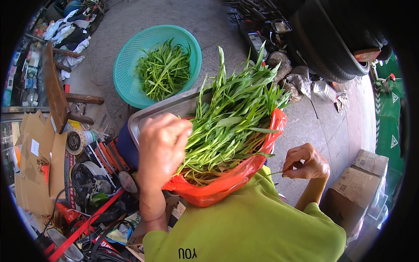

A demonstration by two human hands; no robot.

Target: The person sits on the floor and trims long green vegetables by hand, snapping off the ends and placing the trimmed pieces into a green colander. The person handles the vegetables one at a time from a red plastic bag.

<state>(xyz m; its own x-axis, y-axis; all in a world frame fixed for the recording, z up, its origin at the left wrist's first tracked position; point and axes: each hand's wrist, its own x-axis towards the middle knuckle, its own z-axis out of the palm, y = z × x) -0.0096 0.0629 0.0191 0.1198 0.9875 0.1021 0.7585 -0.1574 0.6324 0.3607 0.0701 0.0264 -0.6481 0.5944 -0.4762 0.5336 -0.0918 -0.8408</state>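
Mid-sorting, likely: left hand (162, 146) gripped water spinach stalks (231, 122) in the red bag (227, 183); right hand (305, 163) pinched 1 thin stem (273, 174). Next likely needed: trimmed pieces into the teal basket (124, 70).

Glossy orange plastic bag (227, 185), matt metal tray (163, 109), teal plastic basket (126, 65).
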